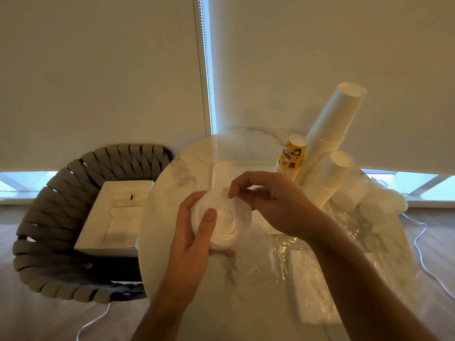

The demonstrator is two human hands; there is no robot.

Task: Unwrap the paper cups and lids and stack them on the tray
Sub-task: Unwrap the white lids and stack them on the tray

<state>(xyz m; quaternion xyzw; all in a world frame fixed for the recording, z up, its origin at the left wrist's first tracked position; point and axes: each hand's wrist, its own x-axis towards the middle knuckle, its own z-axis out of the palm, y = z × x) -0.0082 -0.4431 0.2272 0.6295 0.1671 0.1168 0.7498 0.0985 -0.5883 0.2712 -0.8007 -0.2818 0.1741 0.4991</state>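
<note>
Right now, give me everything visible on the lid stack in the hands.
The lid stack is white, looks like thin moulded plastic, round, with a raised centre ring and a sip slot on the top lid. It is held above the marble table, top face toward the camera. The left hand grips its side, thumb across the top; the right hand pinches clear wrap at its far edge.

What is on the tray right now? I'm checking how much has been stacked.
On the tray, at its right side, stand three upside-down cup stacks: yellow printed cups and two white stacks. The hands hide its near part.
</note>
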